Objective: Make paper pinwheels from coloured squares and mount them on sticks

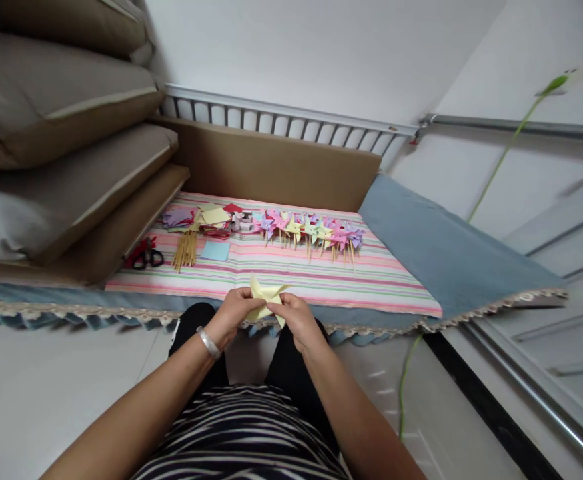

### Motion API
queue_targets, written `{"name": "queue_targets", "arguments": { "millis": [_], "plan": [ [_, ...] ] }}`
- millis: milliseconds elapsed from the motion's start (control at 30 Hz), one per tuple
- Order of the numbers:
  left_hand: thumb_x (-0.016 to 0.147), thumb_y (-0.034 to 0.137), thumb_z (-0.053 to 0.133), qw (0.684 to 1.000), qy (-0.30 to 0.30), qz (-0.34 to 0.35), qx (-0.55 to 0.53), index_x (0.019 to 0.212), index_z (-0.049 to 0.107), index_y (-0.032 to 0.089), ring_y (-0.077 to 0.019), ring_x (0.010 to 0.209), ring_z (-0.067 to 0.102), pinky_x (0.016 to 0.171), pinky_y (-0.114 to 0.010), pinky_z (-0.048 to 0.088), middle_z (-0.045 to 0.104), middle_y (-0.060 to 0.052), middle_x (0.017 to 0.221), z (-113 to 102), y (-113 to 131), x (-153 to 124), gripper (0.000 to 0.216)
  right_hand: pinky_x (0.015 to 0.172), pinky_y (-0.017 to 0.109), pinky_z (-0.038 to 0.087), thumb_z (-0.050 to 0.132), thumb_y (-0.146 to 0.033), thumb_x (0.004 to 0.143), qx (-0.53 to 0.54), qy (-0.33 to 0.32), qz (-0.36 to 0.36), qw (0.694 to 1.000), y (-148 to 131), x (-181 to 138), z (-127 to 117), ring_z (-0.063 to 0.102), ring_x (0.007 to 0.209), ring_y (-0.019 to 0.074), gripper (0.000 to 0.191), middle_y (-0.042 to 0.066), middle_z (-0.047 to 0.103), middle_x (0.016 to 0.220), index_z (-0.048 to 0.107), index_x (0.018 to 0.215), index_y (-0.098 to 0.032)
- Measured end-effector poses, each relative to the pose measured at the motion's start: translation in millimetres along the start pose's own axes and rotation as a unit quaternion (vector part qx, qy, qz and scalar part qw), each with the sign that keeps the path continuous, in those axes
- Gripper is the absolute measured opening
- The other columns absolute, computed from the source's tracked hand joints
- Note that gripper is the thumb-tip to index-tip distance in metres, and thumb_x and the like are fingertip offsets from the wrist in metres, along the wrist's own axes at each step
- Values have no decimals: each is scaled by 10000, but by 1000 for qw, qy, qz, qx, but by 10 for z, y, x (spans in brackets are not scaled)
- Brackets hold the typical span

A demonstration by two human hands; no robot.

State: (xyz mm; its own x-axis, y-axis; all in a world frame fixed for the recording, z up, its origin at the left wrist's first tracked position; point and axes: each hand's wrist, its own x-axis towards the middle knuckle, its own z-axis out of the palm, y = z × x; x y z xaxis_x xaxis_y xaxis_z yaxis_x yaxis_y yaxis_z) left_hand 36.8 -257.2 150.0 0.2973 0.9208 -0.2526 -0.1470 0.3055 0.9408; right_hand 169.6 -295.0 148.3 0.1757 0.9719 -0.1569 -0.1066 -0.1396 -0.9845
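Left hand (235, 308) and right hand (295, 315) both pinched on yellow paper (266, 294), paper held at near edge of striped cloth (281, 273), pinwheels (311, 230), sticks (186, 250) and scissors (144, 255) at cloth's far side.

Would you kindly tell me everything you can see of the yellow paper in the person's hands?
The yellow paper is pale, thin and partly folded, with pointed flaps sticking up. It is held in the air over the person's lap, at the near edge of the striped cloth. The left hand pinches its left side and the right hand its right.
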Motion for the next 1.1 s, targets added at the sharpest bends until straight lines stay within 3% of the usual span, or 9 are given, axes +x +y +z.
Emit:
{"name": "queue_targets", "arguments": {
  "millis": [167,333,433,533,633,733,900,1000,1100],
  "plan": [
    [506,270,747,998,-46,-27,-27,668,664,104,-144,515,576,520,-247,404,644,-46,576,-61,-32,43,247,611,282,450,731,-294,520,-6,-13,11,1000,38,66,-13,606,603,175,240,12,677,647,648,694,-150],
    [501,274,760,998,-41,-46,-32,675,677,97,-131,499,563,513,-240,390,656,-58,593,-119,-57,152,261,607,281,456,730,-274,543,-15,-35,15,999,97,197,-5,613,604,179,210,8,681,641,664,706,-161],
    [513,263,757,996,-53,-65,-42,666,684,95,-133,517,569,521,-237,392,674,-78,628,-163,-91,259,238,610,286,463,729,-251,550,-20,-50,19,998,138,350,4,620,614,183,186,11,683,649,666,700,-162],
    [522,252,754,993,-64,-76,-63,678,692,101,-156,568,594,565,-254,420,692,-96,676,-257,-104,459,226,667,307,481,734,-261,575,-29,-106,13,994,161,611,7,643,688,201,221,28,701,726,670,762,-160],
    [518,244,759,995,-28,-60,-79,707,699,100,-150,564,591,572,-253,425,695,-87,675,-452,-6,808,245,695,331,500,689,-342,666,-56,-143,-7,988,177,1028,12,661,738,211,269,60,716,812,662,866,-165],
    [495,238,773,992,75,-3,-106,699,691,105,-125,545,576,551,-228,415,692,-57,651,-726,233,1279,257,690,341,516,611,-341,729,-155,-85,-64,982,256,1615,64,673,758,218,250,82,724,840,666,898,-164],
    [483,215,775,948,226,115,-192,665,649,124,-104,537,573,552,-209,422,666,5,603,-1059,613,2046,239,804,346,487,563,-226,744,-269,1,-109,957,514,2751,313,654,857,208,165,60,717,900,697,835,-193],
    [507,192,762,926,249,163,-232,735,668,128,-117,623,615,618,-212,449,694,-1,699,-1123,645,2346,255,855,310,450,548,-192,761,-332,48,-104,936,626,3324,500,631,925,189,168,41,710,944,704,819,-215],
    [539,178,750,919,258,154,-254,770,688,142,-113,696,633,685,-207,459,710,4,761,-1176,573,2506,242,804,293,450,561,-210,764,-386,86,-74,915,685,3704,651,638,898,192,172,31,715,918,698,865,-234]
  ]
}}
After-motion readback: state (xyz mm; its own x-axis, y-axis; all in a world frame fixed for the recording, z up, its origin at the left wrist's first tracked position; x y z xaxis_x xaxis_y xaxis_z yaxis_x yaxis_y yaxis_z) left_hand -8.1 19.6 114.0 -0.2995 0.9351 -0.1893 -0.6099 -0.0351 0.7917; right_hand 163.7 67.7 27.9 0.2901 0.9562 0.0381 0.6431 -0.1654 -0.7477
